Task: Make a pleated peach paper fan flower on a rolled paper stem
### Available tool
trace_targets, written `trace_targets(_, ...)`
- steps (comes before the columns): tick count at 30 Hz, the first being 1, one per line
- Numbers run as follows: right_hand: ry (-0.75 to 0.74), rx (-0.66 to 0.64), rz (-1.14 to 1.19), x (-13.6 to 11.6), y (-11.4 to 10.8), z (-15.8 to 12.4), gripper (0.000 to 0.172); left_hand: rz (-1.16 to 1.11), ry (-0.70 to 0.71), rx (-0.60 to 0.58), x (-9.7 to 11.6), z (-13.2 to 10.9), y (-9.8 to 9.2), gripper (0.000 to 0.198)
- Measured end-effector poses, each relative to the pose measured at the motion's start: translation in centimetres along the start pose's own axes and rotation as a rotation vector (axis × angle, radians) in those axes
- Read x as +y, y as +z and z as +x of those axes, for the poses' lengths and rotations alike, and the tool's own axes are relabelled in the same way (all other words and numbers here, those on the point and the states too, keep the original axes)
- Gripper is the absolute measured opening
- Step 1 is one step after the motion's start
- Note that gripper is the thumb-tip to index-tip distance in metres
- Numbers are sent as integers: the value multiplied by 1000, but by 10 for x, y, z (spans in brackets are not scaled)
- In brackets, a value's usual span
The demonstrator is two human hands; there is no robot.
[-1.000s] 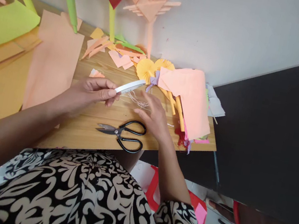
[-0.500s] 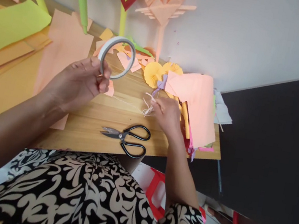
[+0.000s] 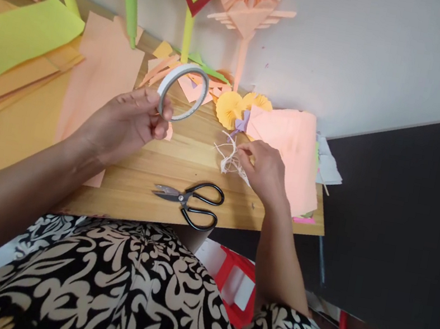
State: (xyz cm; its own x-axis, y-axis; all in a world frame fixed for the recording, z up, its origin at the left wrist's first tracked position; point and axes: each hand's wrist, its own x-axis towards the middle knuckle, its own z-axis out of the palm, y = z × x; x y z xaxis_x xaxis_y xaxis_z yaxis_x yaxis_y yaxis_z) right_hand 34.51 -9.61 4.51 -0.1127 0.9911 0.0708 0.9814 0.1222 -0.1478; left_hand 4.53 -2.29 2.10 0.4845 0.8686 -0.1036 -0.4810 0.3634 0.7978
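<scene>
My left hand pinches a roll of white tape between thumb and fingers, holding it upright above the table. My right hand is closed, its thumb and forefinger drawn together at a loose tangle of thin white string. Part of the tangle passes beside the thumb. Below the string lies a pair of black-handled scissors, blades pointing left. A peach paper sheet lies behind my right hand, near yellow pleated paper rosettes and a small purple paper piece.
Paper scraps lie at the back of the wooden table. Yellow and orange sheets cover its left side. Paper flowers on stems lean against the wall. A dark panel stands to the right.
My right hand has moved right, and the white string has shifted right and spread out. The tape roll in my left hand has moved slightly right and down. The view has shifted a little.
</scene>
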Motion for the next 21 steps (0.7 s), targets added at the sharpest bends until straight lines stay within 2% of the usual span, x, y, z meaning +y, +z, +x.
trace_targets(3,44,0,-94,10,-4,-9,31,-9,-15,-2,0,0,0,15)
trace_targets(6,66,69,-74,8,-4,-18,41,-10,0,3,2,0,0,12)
trace_targets(13,-107,48,170,-6,7,-36,30,-43,12,-6,5,0,0,13)
trace_targets(17,-50,48,171,0,7,-38,22,-5,5,16,4,0,1,11)
trace_targets(21,67,28,189,7,-2,-34,31,2,5,40,4,0,1,11)
